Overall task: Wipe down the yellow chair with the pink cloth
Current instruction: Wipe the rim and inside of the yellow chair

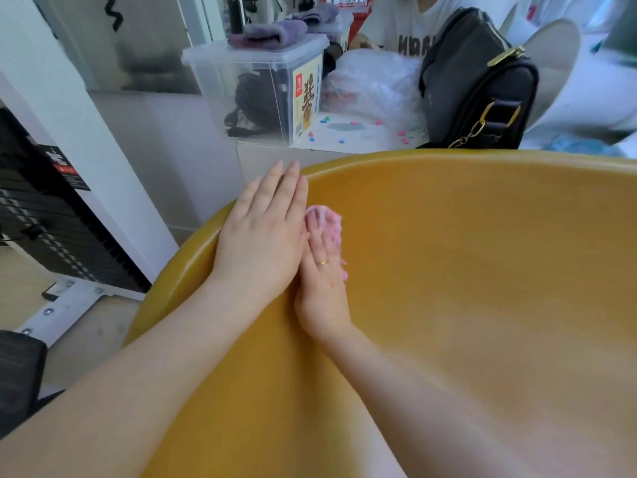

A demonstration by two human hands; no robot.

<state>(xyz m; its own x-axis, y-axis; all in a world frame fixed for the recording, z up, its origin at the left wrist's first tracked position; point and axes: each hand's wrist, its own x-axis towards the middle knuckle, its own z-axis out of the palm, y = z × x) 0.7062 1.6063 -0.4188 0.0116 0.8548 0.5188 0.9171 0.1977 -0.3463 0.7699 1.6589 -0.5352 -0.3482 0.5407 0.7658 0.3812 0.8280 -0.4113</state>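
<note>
The yellow chair (pixel 465 270) fills the lower right of the view, its curved shell seen from above. My left hand (pixel 262 232) lies flat with straight fingers on the chair's upper left rim. Beside it my right hand (pixel 324 281), wearing a ring, presses the small pink cloth (pixel 329 224) against the inside of the shell. Straight fingers cover most of the cloth. Only its pink edges show around the fingertips and beside the palm.
Behind the chair stands a white table (pixel 362 139) with a clear plastic box (pixel 262 88), a crumpled plastic bag (pixel 372 81) and a black handbag (pixel 479 84). A person in a white shirt (pixel 406 25) sits beyond it. A black rack (pixel 51 229) stands at left.
</note>
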